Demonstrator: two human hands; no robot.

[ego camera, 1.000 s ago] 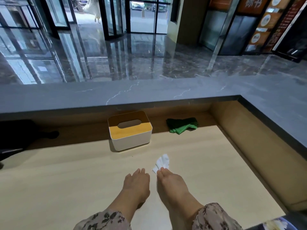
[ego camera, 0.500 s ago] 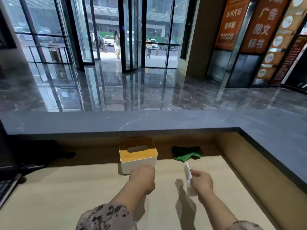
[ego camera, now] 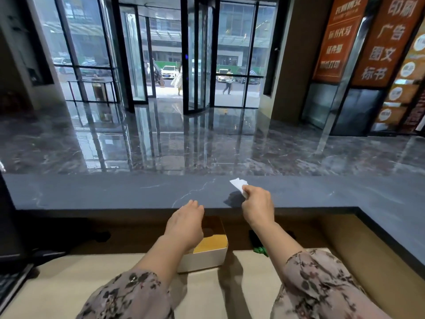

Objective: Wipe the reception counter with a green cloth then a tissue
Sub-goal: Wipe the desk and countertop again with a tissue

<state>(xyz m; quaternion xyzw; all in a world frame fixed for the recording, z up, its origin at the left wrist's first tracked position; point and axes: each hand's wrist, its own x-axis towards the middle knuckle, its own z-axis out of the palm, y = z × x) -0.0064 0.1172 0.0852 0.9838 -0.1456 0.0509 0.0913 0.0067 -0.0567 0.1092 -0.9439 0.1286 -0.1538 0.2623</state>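
Note:
The dark grey marble reception counter runs across the middle of the view and turns toward me on the right. My right hand pinches a folded white tissue just above the counter's near edge. My left hand hovers in front of the counter edge with relaxed fingers, holding nothing. The green cloth lies on the lower wooden desk, mostly hidden behind my right forearm.
A white tissue box with a yellow wooden lid sits on the light wooden desk below the counter, partly behind my left arm. Dark equipment stands at the left. A polished lobby floor and glass doors lie beyond the counter.
Both hands have risen from the lower desk to the level of the counter top. The tissue moved up and forward with my right hand. The view tilted upward.

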